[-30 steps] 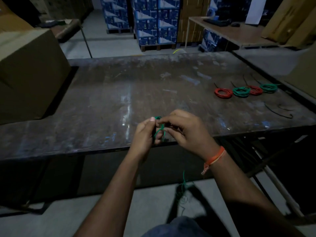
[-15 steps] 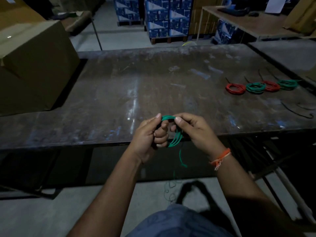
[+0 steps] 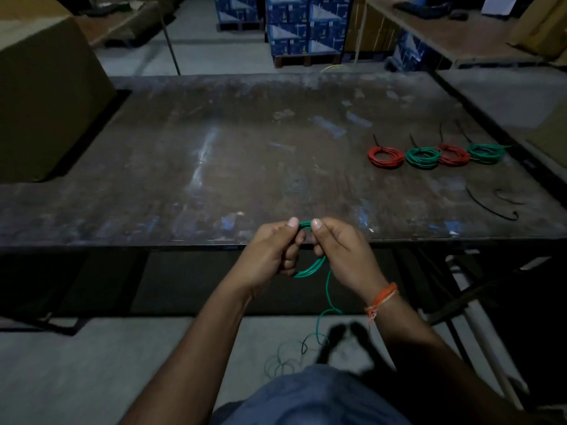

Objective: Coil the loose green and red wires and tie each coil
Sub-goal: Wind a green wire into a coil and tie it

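- At the near edge of a worn metal table (image 3: 214, 167), a person's left hand (image 3: 267, 253) and right hand (image 3: 343, 250) meet at about 6 o'clock in the view, both curled around a small green coil (image 3: 310, 266) with the thumbs pinching its top
- The green wire's loose tail (image 3: 327, 296) drops from the coil between the wrists and trails in slack loops toward the floor at 6 o'clock
- Four tied coils lie in a row at about 2 o'clock on the table: a red coil (image 3: 386, 157), a green one (image 3: 423, 157), a second red (image 3: 454, 154), a second green (image 3: 486, 153)
- Two black ties (image 3: 491, 207) lie loose at about 3 o'clock
- The step looks like winding; to do it well, the left hand should probably pin the loops flat while the right feeds the tail round in even turns matching the finished coils
- Slack on the floor may kink or snag, so drawing it up gently seems wise
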Demonstrator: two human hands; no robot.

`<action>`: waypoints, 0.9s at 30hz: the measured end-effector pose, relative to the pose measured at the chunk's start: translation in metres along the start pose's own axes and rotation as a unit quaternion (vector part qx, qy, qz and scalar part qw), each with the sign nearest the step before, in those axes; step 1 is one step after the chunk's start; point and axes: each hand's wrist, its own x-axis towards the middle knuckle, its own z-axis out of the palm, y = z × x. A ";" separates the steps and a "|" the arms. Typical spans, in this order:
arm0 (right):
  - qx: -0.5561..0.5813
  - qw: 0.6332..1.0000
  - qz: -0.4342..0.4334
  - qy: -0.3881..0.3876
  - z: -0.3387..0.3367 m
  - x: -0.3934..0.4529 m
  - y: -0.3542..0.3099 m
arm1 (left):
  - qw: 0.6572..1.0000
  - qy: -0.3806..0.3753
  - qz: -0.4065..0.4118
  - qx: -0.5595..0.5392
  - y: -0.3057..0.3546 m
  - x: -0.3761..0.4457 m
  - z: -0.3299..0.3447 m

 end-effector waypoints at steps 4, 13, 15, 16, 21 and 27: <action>0.079 0.995 0.009 -0.066 -0.028 -0.009 0.019 | 0.982 0.083 -0.019 -0.170 -0.019 -0.003 0.027; 0.113 0.985 0.082 -0.104 -0.067 -0.037 0.089 | 0.891 0.229 0.006 -0.393 -0.026 -0.028 0.011; 0.058 0.994 0.043 -0.079 -0.077 -0.036 0.092 | 0.882 0.245 0.015 -0.403 -0.024 -0.030 0.006; 0.032 0.997 0.013 -0.072 -0.081 -0.036 0.090 | 0.880 0.252 0.019 -0.402 -0.023 -0.031 0.005; -0.037 0.984 -0.132 -0.113 -0.076 -0.036 0.063 | 0.887 0.290 0.018 -0.360 -0.030 -0.028 0.008; -0.035 0.968 -0.220 -0.118 -0.057 -0.031 0.034 | 0.927 0.301 0.030 -0.224 -0.028 -0.019 0.023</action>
